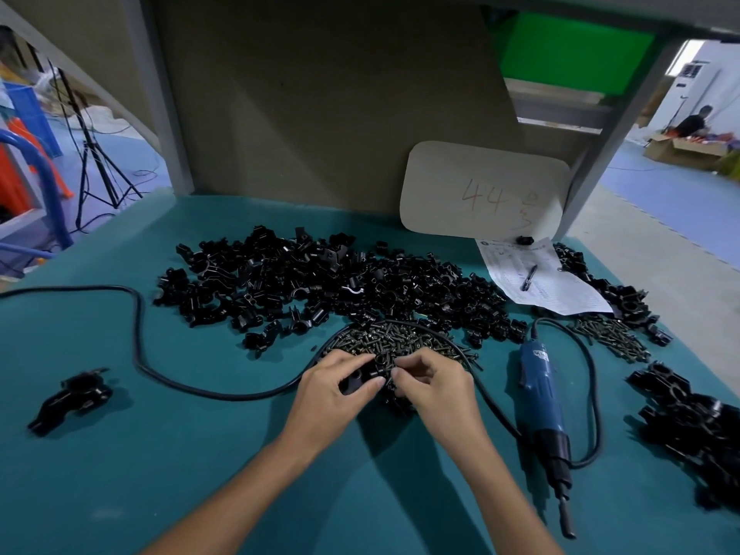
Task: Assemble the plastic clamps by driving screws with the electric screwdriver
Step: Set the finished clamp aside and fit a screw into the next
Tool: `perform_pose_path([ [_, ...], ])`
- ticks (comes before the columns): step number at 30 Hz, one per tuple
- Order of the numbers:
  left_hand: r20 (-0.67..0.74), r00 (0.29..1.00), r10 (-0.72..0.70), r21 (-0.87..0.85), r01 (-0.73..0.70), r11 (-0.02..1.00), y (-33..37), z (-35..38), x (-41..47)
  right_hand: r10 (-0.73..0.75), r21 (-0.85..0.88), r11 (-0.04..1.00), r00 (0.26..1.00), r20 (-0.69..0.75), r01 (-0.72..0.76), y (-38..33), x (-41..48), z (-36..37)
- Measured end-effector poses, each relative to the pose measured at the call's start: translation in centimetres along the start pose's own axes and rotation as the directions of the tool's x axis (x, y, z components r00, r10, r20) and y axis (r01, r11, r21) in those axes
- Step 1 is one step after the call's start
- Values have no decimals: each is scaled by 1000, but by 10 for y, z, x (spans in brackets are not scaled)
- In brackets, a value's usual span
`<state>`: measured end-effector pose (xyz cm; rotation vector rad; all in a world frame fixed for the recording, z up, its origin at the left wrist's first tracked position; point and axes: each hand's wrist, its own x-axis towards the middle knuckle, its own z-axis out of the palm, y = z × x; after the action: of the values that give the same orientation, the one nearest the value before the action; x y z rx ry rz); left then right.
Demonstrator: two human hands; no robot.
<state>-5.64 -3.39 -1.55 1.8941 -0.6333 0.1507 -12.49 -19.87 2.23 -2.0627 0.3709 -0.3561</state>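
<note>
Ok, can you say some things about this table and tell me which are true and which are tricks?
1. The left hand holds a black clamp piece. True.
2. The right hand grips the blue screwdriver. False: the screwdriver lies on the table, to the right of that hand.
3. A pen lies on the paper sheet. True.
4. The card at the back says 12. False: it says 44.
5. The table top is teal. True.
</note>
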Motion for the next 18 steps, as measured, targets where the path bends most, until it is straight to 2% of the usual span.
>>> perform_pose_path([
  [9,7,999,33,41,-34,999,3,-1,-1,53,111,991,978,203,-77,5,10,-7],
  [13,3,999,52,38,-52,998,4,-2,-2,56,9,998,968,245,-61,2,12,-4],
  [15,1,998,57,39,-57,998,5,-1,-2,32,-79,997,971,236,-14,0,13,-2],
  [18,14,997,71,45,-71,996,5,-1,-2,-15,-115,993,974,228,42,-2,13,-2],
])
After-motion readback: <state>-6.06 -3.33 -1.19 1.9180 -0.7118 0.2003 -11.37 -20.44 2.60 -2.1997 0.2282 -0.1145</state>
